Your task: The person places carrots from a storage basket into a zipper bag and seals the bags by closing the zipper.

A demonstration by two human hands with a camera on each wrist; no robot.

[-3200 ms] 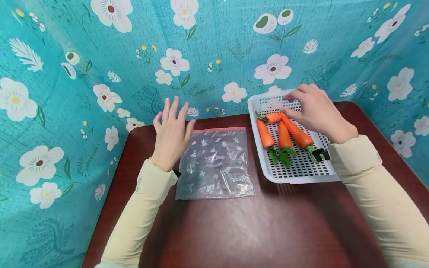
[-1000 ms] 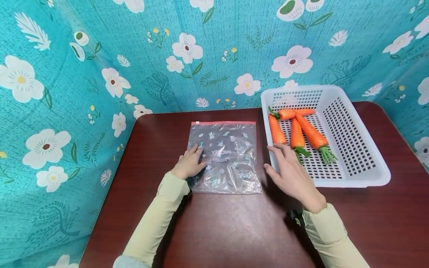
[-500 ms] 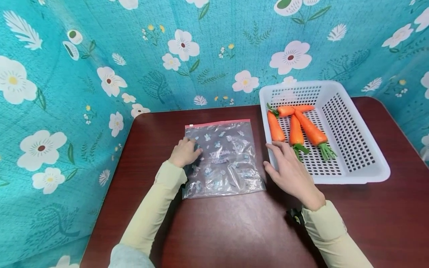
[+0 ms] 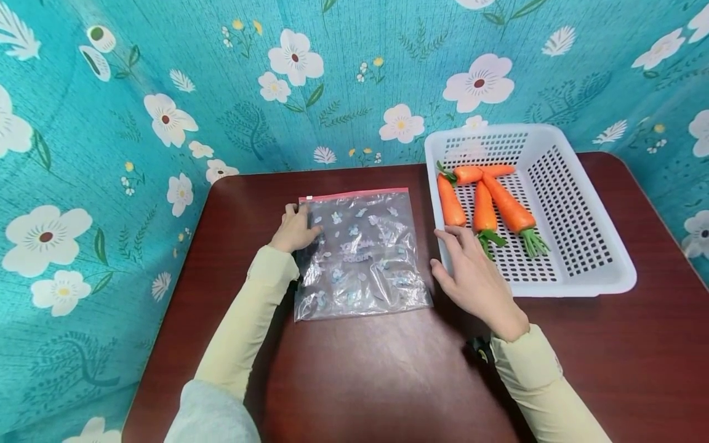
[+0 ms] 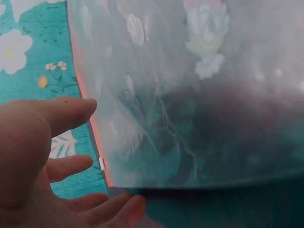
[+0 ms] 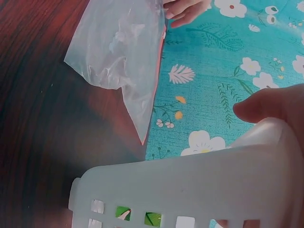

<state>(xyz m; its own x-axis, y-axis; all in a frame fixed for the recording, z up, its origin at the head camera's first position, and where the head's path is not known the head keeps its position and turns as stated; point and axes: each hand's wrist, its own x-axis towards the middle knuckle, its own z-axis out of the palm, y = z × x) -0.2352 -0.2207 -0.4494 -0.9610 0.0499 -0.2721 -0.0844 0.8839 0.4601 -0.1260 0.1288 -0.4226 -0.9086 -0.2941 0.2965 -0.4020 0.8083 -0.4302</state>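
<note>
A clear zip bag point(image 4: 365, 258) with a pink zip edge and printed figures lies flat on the table. My left hand point(image 4: 293, 229) is at its upper left corner, near the white slider point(image 4: 309, 197). In the left wrist view, the thumb point(image 5: 71, 114) and fingers of that hand lie loosely spread beside the zip edge, some fingertips at the bag's corner. My right hand point(image 4: 476, 277) rests at the left rim of a white perforated basket point(image 4: 581, 227), fingers over the rim, thumb outside. Several carrots point(image 4: 506, 206) with green tops lie inside the basket.
The dark red-brown table point(image 4: 354, 375) extends in front of the bag. A teal flowered cloth point(image 4: 343, 80) hangs right behind the table's back edge and along its left side. The basket stands to the right of the bag.
Both hands came down from the air onto the bag and basket. My left hand then moved up along the bag's left side to the zip corner; the bag shifted slightly left. The right hand stayed.
</note>
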